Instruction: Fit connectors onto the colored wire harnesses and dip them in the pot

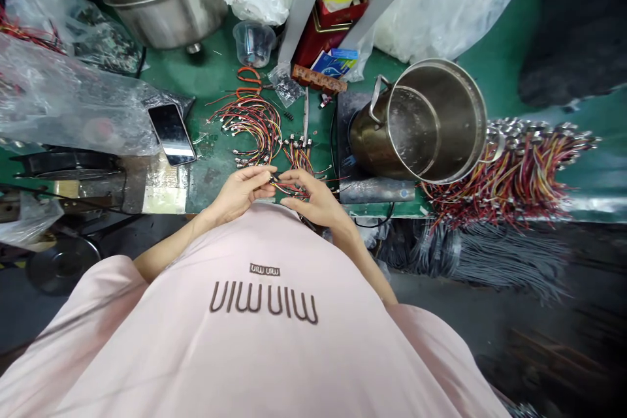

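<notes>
Near the green metal workbench's (pixel 196 75) front edge, left of centre, lies a black-screened rectangular phone (pixel 172 134). At mid-edge, the left hand (pixel 241 191) pinches a small black connector (pixel 273 177) between thumb and fingertip; the right hand (pixel 318 201) curls half-open about thin red-and-yellow wires (pixel 292 190), whether gripping I cannot tell. Rightward, a tall stainless-steel pot (pixel 416 121) stands on a dark flat slab (pixel 375 190).

The shirt (pixel 235 366) is pale pink, smooth and loose, with soft folds. Across its front runs large, rounded, dark brown lettering (pixel 258 298), "miu miu", upside down in this view; just on its far side sits a small dark label (pixel 265 270) with tiny letters. The left sleeve (pixel 105 287) and right sleeve (pixel 435 333) are wide and short, ending near the elbows. Thin dark streaks cross the left one.
</notes>
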A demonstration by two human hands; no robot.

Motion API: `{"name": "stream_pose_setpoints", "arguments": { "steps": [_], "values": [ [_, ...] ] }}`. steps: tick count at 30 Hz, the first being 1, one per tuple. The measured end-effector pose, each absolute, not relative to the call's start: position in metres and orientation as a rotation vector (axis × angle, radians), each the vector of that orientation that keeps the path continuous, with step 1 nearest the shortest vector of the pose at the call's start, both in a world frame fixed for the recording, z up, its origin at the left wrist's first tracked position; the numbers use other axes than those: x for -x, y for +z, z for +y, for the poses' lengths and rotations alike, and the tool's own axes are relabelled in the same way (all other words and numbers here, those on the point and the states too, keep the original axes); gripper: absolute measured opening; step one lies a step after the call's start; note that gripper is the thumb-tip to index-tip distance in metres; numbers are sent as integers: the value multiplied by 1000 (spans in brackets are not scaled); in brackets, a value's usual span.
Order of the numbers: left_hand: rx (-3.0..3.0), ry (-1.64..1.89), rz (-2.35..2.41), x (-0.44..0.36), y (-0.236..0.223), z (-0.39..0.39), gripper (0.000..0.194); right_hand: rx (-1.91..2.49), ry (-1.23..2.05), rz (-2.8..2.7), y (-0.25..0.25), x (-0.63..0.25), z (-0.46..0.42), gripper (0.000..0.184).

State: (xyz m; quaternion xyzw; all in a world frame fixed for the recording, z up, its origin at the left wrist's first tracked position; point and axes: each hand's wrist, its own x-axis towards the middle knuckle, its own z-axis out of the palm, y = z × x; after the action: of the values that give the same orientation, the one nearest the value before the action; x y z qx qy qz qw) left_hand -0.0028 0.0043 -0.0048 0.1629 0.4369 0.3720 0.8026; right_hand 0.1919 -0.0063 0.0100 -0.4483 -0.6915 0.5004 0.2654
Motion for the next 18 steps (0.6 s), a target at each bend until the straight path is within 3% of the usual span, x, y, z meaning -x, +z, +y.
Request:
{"name": "stream_pose_setpoints", "arguments": {
  "steps": [6,15,18],
  "values": [
    [-303,823,886,11,3,10,25,1215,1642,-1460,10,-192,-17,32],
    [-394,845,920,12,3,8,29,1315,1191,-1724,32,-204,-23,12],
    [-446,848,936,11,5,7,30,1381,1174,-1711,35,-203,-22,13]
  ]
}}
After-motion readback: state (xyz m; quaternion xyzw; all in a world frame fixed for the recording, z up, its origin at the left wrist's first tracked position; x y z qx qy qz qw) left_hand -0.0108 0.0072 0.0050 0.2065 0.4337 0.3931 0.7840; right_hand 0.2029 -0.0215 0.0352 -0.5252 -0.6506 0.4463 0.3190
